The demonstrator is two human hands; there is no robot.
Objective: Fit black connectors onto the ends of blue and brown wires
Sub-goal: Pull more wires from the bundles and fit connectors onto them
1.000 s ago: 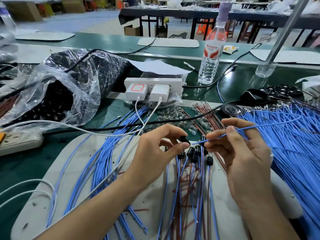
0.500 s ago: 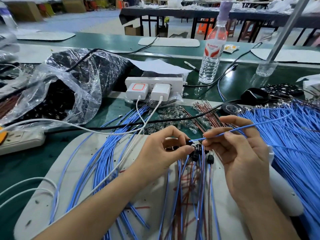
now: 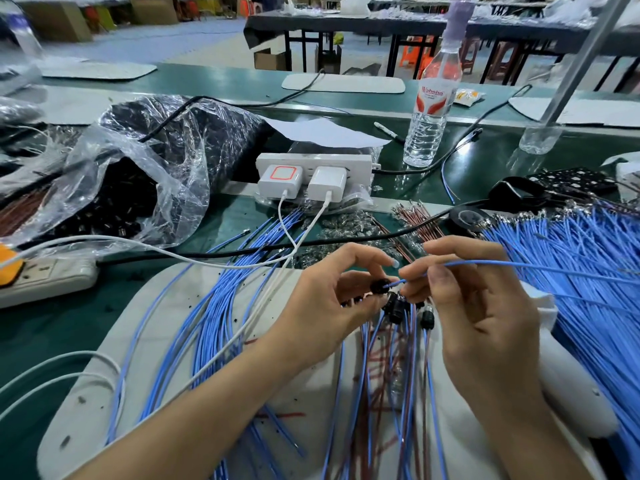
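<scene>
Nearest the observer, a white mat (image 3: 156, 341) lay under both forearms, strewn with loose blue wires (image 3: 214, 313) to the left of the left hand (image 3: 332, 299). A white charger cable (image 3: 242, 327) ran slantwise across them. Directly beneath the hands lay finished leads (image 3: 394, 310), blue and brown, each capped in black.

The left hand pinched a black connector (image 3: 380, 285) between thumb and fingertips. The right hand (image 3: 485, 306) pinched a blue wire (image 3: 519, 265) just behind its tip. The tip met the connector's mouth; how far it had entered could not be told. The connector was small, round and dark. The wire trailed off to the right, towards a thick blue bundle (image 3: 588, 271) lying right of the right hand.

Beyond the hands a black cable (image 3: 207, 252) crossed the bench, with brown wires (image 3: 419, 220) behind it. Further off stood a white power strip (image 3: 311, 161) carrying two chargers, and left of it a clear plastic bag (image 3: 138, 188) of dark parts. Farthest stood a water bottle (image 3: 433, 109); its red label appeared to read "Wahaha".
</scene>
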